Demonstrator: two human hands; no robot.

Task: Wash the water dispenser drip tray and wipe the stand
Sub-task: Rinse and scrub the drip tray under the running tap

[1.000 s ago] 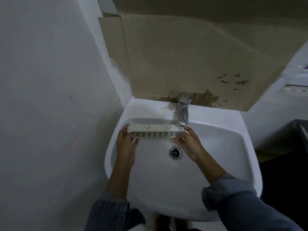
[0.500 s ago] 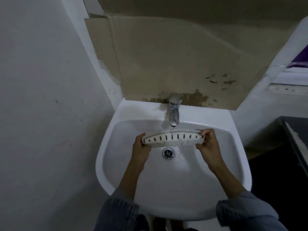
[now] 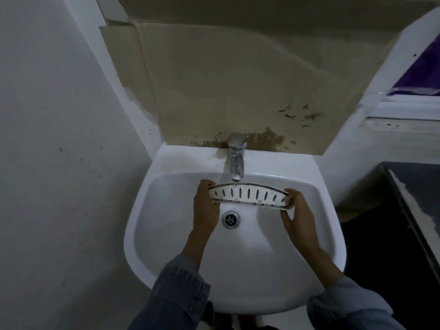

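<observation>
The drip tray (image 3: 250, 195) is a white curved plastic grid with a row of dark slots. I hold it level over the sink basin, slotted face up, just under the spout of the chrome tap (image 3: 235, 160). My left hand (image 3: 206, 206) grips its left end and my right hand (image 3: 297, 215) grips its right end. No running water can be made out from the tap. The dispenser stand is not in view.
The white sink (image 3: 328, 234) has a metal drain (image 3: 231, 219) below the tray. A stained cardboard sheet (image 3: 226, 86) covers the wall behind the tap. A grey wall stands close on the left; a dark counter (image 3: 414, 198) lies to the right.
The tray turned from its edge to slotted face up and shifted to the centre under the tap. My right hand moved from its underside to its right end.
</observation>
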